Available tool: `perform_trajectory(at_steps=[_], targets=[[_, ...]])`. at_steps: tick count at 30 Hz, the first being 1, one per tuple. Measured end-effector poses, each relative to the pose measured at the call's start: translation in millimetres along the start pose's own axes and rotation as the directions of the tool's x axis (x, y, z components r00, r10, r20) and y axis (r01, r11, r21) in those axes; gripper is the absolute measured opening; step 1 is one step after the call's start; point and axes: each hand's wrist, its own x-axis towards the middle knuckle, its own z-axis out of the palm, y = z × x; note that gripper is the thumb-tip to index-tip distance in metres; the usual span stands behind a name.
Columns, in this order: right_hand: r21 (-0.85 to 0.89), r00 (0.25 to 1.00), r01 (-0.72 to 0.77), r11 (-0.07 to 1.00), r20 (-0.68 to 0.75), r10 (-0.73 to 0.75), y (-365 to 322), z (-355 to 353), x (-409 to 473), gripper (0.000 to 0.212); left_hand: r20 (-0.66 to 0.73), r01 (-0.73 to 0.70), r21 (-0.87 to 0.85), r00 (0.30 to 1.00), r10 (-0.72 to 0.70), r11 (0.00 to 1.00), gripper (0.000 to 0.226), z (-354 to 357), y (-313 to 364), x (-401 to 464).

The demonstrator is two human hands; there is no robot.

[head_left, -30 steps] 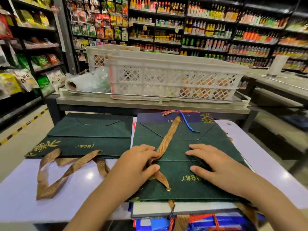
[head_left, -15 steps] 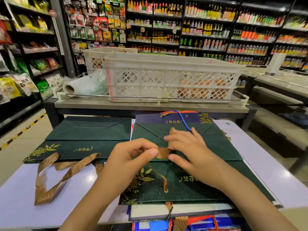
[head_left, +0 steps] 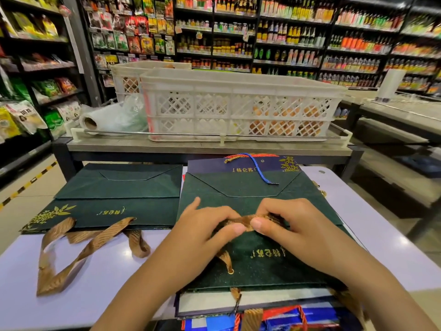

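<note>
A flat dark green paper gift bag (head_left: 241,189) with gold print lies on top of a stack of folded bags in front of me. Its brown ribbon handle (head_left: 247,221) is bunched over the middle of the bag. My left hand (head_left: 205,225) and my right hand (head_left: 293,225) both pinch this ribbon, thumbs almost touching. One end of the ribbon runs down to an eyelet (head_left: 230,271) near the bag's edge. A second green bag (head_left: 119,197) lies flat to the left, its brown ribbon handles (head_left: 78,249) spread loosely on the table.
The bags rest on a white table (head_left: 95,283). A navy bag with a blue cord (head_left: 257,167) shows under the stack. Behind stands a counter with white plastic crates (head_left: 238,108) and a plastic bag roll (head_left: 95,121). Stocked store shelves surround the area.
My right hand moved left from pressing flat on the bag to meet my left hand. Both hands now pinch the ribbon, which has been gathered up over the bag's middle.
</note>
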Motion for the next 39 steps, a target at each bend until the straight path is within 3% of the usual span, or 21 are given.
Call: perform_trajectory(at_steps=[4, 11, 12, 15, 17, 19, 22, 27, 30, 33, 36, 39], targets=[[0.004, 0.999, -0.029, 1.000, 0.018, 0.029, 6, -2, -6, 0.020, -0.118, -0.008, -0.207, 0.993, -0.017, 0.978, 0.033, 2, -6, 0], [-0.004, 0.995, -0.095, 0.995, -0.009, 0.095, 12, -7, -16, 0.020, -0.424, 0.162, -0.087, 0.887, -0.184, 0.983, 0.021, -2, -9, 5], [-0.013, 0.996, -0.090, 0.996, -0.020, 0.089, 12, -6, -16, 0.019, -0.423, 0.161, 0.000, 0.894, -0.146, 0.987, 0.019, -2, -7, 5], [-0.031, 0.997, -0.070, 0.997, -0.039, 0.069, 9, -6, -14, 0.018, -0.224, 0.011, 0.203, 0.974, 0.036, 0.979, 0.054, 2, 6, 6], [-0.023, 0.997, -0.051, 0.998, -0.053, 0.050, 7, -7, -14, 0.018, -0.056, -0.072, 0.229, 0.995, 0.087, 0.971, 0.057, 4, 14, 11], [-0.013, 0.997, -0.035, 0.999, -0.073, 0.034, 5, -9, -15, 0.020, 0.017, -0.082, 0.196, 0.997, 0.080, 0.977, 0.049, 6, 14, 16], [0.043, 0.995, -0.074, 0.996, -0.070, 0.077, 6, -15, -22, 0.029, -0.083, -0.060, 0.151, 0.994, 0.073, 0.987, 0.041, 1, 12, 21], [0.136, 0.983, -0.159, 0.978, -0.075, 0.170, 16, -25, -37, 0.022, -0.187, 0.061, 0.073, 0.981, -0.047, 0.995, 0.033, -9, 17, 36], [0.127, 0.975, -0.183, 0.975, -0.106, 0.197, 23, -26, -42, 0.020, -0.205, 0.079, 0.117, 0.977, -0.054, 0.990, 0.034, -3, 26, 53], [0.273, 0.957, -0.188, 0.943, -0.164, 0.238, 29, -29, -48, 0.021, -0.130, 0.105, 0.296, 0.989, -0.069, 0.949, 0.028, 6, 39, 65], [0.349, 0.928, -0.195, 0.917, -0.236, 0.287, 35, -34, -56, 0.019, -0.159, 0.016, 0.456, 0.985, 0.064, 0.890, 0.045, 17, 51, 56], [0.340, 0.912, -0.223, 0.914, -0.259, 0.319, 37, -35, -61, 0.010, -0.087, -0.216, 0.394, 0.959, 0.270, 0.893, 0.036, 33, 63, 31]])
